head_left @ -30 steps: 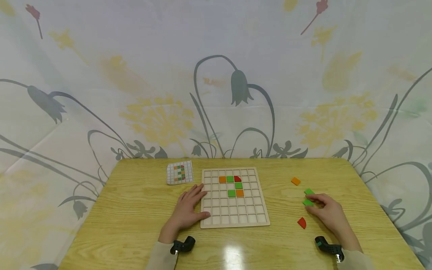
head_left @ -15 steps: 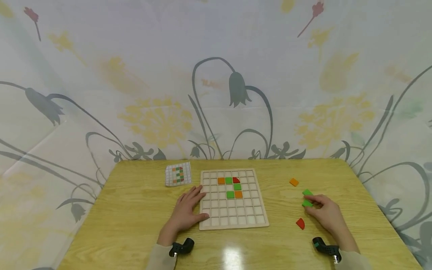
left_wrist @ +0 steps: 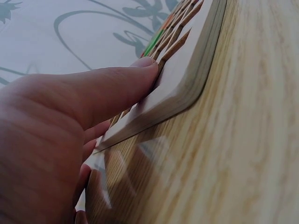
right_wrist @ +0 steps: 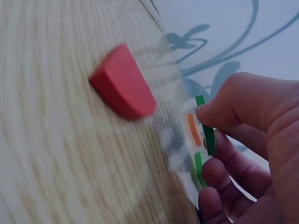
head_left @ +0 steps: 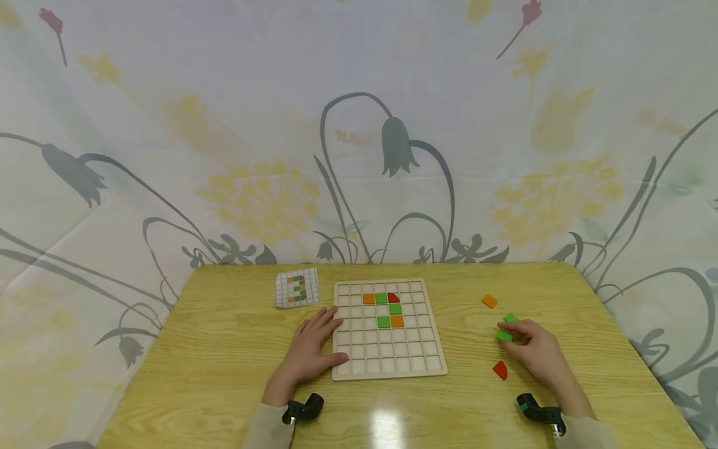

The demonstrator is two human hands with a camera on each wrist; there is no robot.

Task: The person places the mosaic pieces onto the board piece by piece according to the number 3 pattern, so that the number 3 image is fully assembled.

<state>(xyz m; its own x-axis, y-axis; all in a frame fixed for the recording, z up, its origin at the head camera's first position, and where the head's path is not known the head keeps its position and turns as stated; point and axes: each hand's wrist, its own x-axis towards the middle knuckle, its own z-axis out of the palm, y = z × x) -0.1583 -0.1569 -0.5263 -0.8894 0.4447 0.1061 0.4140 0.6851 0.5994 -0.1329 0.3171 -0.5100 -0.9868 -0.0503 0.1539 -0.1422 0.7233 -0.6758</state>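
My right hand pinches a green square tile between thumb and fingertips, lifted and tilted in the right wrist view. A second green tile lies just beyond these fingers. On the table nearer me is a red quarter-round tile. My left hand rests along the left side of a pale wooden grid board, its thumb on the front-left rim and its fingertips at the edge. Several orange, green and red tiles sit in the board's cells, among them a red quarter-round.
An orange tile lies farther back on the right. Behind the left hand lies a paper card printed with a grid of coloured squares. The wooden table ends at a wall covering with a flower print.
The green tile under my right fingers has come up in the pinch and shifted slightly left. My left hand has stayed on the board, whose tiles look the same.
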